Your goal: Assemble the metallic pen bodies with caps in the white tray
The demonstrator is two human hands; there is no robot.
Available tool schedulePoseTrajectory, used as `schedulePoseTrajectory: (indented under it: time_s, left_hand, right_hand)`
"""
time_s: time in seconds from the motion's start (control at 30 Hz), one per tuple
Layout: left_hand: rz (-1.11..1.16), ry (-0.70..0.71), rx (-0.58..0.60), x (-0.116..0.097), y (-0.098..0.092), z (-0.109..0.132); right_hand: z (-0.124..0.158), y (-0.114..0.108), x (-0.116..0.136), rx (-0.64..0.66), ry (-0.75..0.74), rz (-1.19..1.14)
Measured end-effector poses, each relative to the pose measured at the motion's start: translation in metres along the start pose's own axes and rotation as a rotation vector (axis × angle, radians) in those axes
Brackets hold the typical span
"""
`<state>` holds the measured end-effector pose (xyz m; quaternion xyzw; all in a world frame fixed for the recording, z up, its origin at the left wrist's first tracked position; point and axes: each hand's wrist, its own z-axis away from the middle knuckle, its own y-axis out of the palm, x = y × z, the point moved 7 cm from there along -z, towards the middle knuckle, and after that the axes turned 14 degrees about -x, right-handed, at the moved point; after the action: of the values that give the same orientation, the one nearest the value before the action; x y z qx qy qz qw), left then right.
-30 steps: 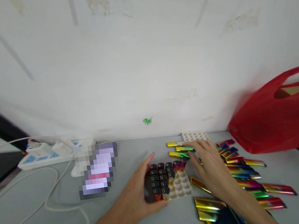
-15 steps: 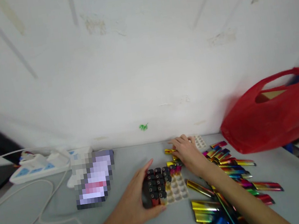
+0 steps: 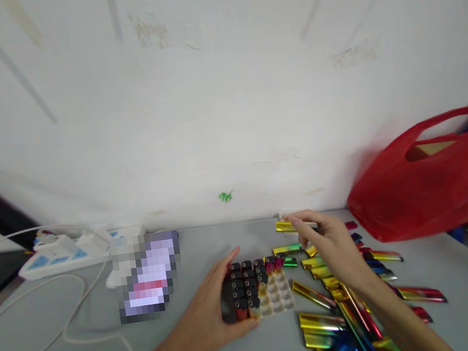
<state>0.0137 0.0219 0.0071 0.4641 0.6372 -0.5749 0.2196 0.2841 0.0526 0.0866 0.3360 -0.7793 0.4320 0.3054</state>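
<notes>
A white tray (image 3: 279, 298) with small pockets lies on the grey table, its left part filled with black-capped lighters (image 3: 244, 285). My left hand (image 3: 212, 312) wraps round the tray's left side. My right hand (image 3: 328, 240) is raised just beyond the tray and pinches a shiny gold lighter (image 3: 285, 226) at its fingertips. More metallic lighters (image 3: 356, 298) in gold, red, green and blue lie scattered on the table under and around my right forearm.
A red plastic bag (image 3: 427, 183) with a cardboard box inside sits at the right against the wall. A white power strip (image 3: 66, 254) with cables and a phone (image 3: 148, 277) lie to the left. The white wall stands right behind the table.
My right hand has lifted from the pile behind the tray with a gold lighter in its fingers. My left hand has stayed on the tray.
</notes>
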Motion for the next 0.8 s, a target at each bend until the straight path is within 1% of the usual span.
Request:
schedulePoseTrajectory:
  time_s: [0.07,0.13,0.23,0.33,0.43,0.5,0.6,0.7,0.8]
  left_hand:
    - [-0.01,-0.003,-0.001,0.0,-0.001,0.0]
    - [-0.006,-0.007,-0.003,0.0,-0.001,0.001]
    - [0.016,-0.013,-0.008,-0.001,-0.001,0.001]
    - [0.022,-0.008,-0.002,-0.001,0.0,0.002]
    - [0.015,-0.014,-0.005,-0.001,0.0,0.001]
    - [0.019,-0.014,-0.02,-0.003,-0.001,0.0]
    - [0.025,-0.001,-0.01,-0.007,-0.001,0.001]
    - [0.012,-0.002,0.015,-0.006,0.0,0.002]
    - [-0.009,-0.015,0.015,-0.002,0.0,0.002]
  right_hand:
    - [0.006,-0.003,-0.01,-0.085,0.195,-0.25]
    - [0.014,0.001,-0.02,-0.119,0.355,-0.466]
    - [0.024,0.014,-0.029,-0.078,0.487,-0.715]
    - [0.035,0.025,-0.029,0.01,0.554,-0.874]
    - [0.046,0.033,-0.028,0.084,0.629,-0.884]
    - [0.05,0.035,-0.027,0.105,0.647,-0.858]
    - [0.052,0.033,-0.024,0.078,0.619,-0.828]
    - [0.054,0.033,-0.022,0.032,0.601,-0.793]
    - [0.057,0.036,-0.019,0.047,0.557,-0.733]
